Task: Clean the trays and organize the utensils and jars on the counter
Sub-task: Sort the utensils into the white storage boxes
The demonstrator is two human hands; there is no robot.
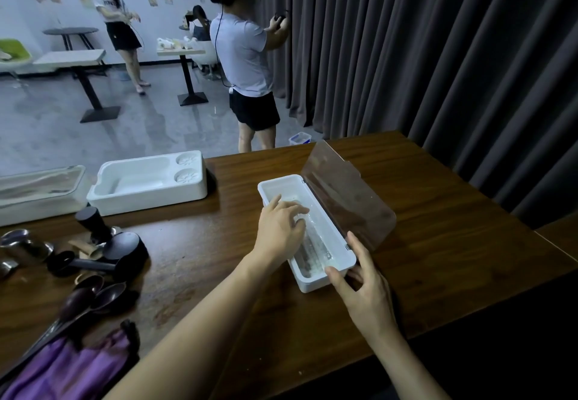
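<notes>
So the step in hand looks like wiping out the inside of the long white tray [322, 287], which sits on the wooden counter [438, 243] with its clear lid [344, 199] flipped up and leaning away on the far side of both hands. The left hand [280, 230] reaches down into the tray, its fingers [298, 213] bent over something pale on the tray floor. It could be a wipe, but it's too washed out to say, and I can't tell whether they pinch it or just press on it. The right hand [362, 290] clamps the near corner, thumb over the end rim and the other fingers spread along the side wall just below the lid hinge. My take: that brace matters, because a light plastic tray will skate on a smooth counter once you scrub lengthwise. I'd run long strokes from the far end back toward the bracing thumb, then go round the corners, where gunk usually hides. Watch the lid, since a knock could drop it onto the wiping hand. The spoons [103, 293], the tamper [93, 222] and the moulded white tray [147, 177] lie well off to the left of the left fingers, not sorted yet.
</notes>
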